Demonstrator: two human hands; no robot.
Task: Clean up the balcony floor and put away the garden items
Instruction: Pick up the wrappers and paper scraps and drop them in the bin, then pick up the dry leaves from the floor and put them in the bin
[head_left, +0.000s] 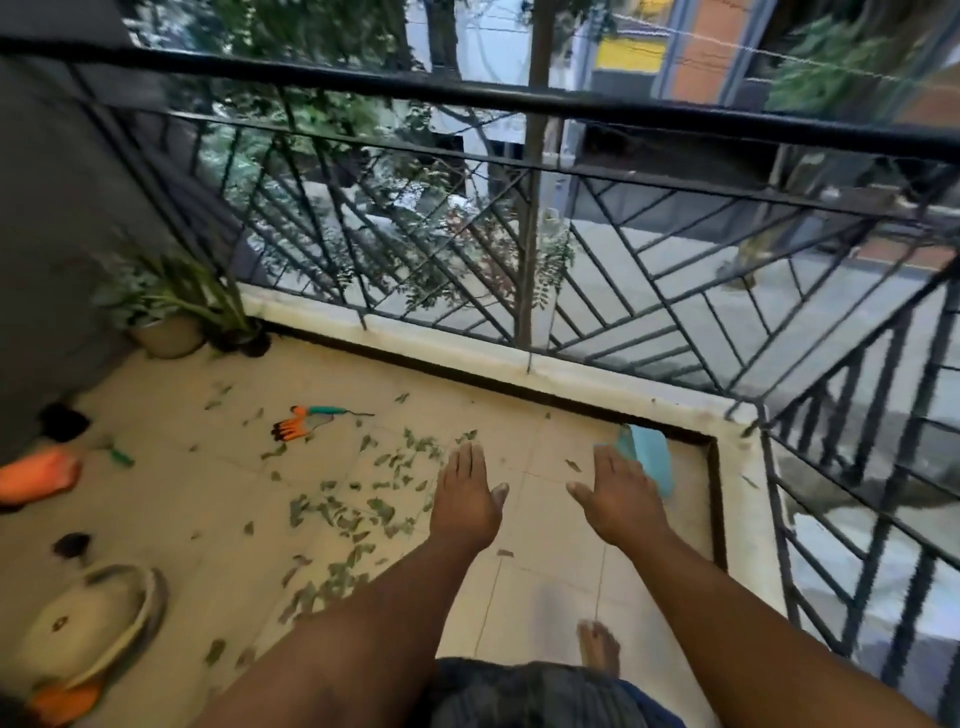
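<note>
Head view: left hand (467, 499) and right hand (621, 499) extended, fingers flat, holding nothing. Scattered dry green leaves (363, 499) cover the beige tiled balcony floor (545, 571) left of the hands. Orange-grey garden gloves (301, 423) lie far left.

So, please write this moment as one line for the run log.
hands: left hand and right hand open, empty | floor: leaves scattered | garden glove not picked up

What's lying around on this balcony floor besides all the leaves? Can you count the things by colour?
Orange: 3 (glove with black fingertips, blurred object at left edge, object at bottom left)
Blue/teal: 2 (light blue dustpan-like item, teal-handled tool)
Green: 1 (small green-handled tool)
Beige: 2 (plant pot, round dish)
Total: 8
</note>
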